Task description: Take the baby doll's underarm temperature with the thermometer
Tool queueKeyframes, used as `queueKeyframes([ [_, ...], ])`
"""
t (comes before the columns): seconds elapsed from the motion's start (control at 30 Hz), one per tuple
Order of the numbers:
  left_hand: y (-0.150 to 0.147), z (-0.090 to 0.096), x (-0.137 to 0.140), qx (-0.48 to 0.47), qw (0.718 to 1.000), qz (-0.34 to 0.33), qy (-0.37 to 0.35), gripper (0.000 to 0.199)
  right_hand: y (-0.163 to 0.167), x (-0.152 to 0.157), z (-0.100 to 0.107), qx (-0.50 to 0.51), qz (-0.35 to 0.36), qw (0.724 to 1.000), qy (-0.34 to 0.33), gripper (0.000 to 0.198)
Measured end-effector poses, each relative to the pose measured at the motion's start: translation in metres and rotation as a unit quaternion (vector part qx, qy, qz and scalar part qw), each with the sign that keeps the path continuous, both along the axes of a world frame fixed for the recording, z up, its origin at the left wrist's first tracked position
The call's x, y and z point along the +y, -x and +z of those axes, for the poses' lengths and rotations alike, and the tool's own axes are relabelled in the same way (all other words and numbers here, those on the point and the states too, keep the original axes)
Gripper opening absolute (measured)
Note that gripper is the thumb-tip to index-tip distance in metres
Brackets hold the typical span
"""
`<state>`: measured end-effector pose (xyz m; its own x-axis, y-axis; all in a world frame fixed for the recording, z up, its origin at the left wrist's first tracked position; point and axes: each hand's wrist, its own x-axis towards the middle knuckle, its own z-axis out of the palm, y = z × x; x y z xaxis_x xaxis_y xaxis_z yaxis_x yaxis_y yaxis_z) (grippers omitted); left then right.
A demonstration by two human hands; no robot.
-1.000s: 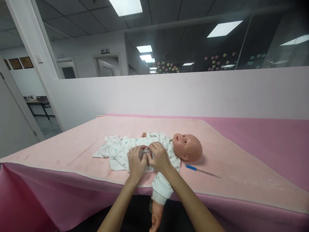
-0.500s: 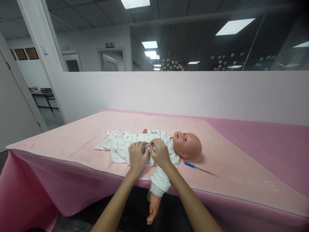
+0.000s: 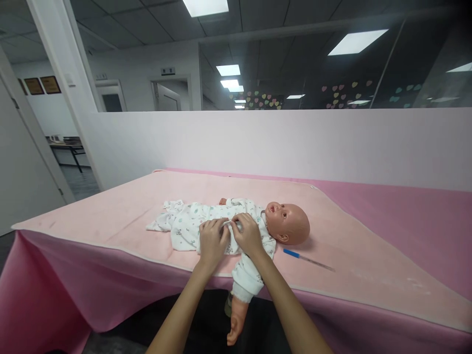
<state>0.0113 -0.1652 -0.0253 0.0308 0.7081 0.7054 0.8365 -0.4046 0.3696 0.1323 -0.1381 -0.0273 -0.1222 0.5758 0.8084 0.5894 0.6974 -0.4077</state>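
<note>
A baby doll (image 3: 288, 223) lies on its back with its head to the right, dressed in a white printed baby gown (image 3: 184, 233). My left hand (image 3: 213, 240) is closed at the doll's chest, thumb and fingers pinching a thin white strip of the gown. Close beside it, my right hand (image 3: 248, 235) pinches the other end of this strip, which looks like a tie; the fingertips partly hide it. One doll arm (image 3: 238, 314) in a white sleeve hangs over the near table edge, beneath my right forearm.
A thin rod with a blue handle (image 3: 291, 253), possibly a thermometer or pen, lies right of the doll. Under both is a peach blanket (image 3: 121, 206) over a pink cloth (image 3: 416, 216). A white wall (image 3: 280, 142) with glass above stands behind.
Both hands stay at the doll's chest with the fingertips slightly shifted and the white strip showing between them. The whole view has moved slightly; doll and rod lie as before.
</note>
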Motion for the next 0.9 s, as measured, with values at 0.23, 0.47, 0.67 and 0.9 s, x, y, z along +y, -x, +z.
queueKeyframes([
  [0.23, 0.0000, -0.0025, 0.0024, 0.027, 1.000, -0.001, -0.002, 0.021, 0.0002, 0.0010, -0.0017, 0.006, -0.005, 1.000, -0.006, 0.011],
  [0.47, 0.0014, -0.0064, 0.0018, 0.070, 0.997, -0.021, 0.002, 0.021, -0.0007, 0.0000, -0.0017, 0.004, -0.005, 1.000, 0.005, 0.010],
  [0.67, 0.0028, -0.0080, 0.0013, 0.061, 0.998, -0.032, 0.006, 0.022, -0.0013, 0.0000, -0.0028, 0.007, 0.000, 1.000, 0.008, 0.010],
  [0.9, 0.0020, -0.0070, 0.0008, 0.066, 0.997, -0.024, 0.011, 0.022, -0.0017, 0.0005, -0.0033, 0.006, -0.002, 1.000, 0.003, 0.010],
])
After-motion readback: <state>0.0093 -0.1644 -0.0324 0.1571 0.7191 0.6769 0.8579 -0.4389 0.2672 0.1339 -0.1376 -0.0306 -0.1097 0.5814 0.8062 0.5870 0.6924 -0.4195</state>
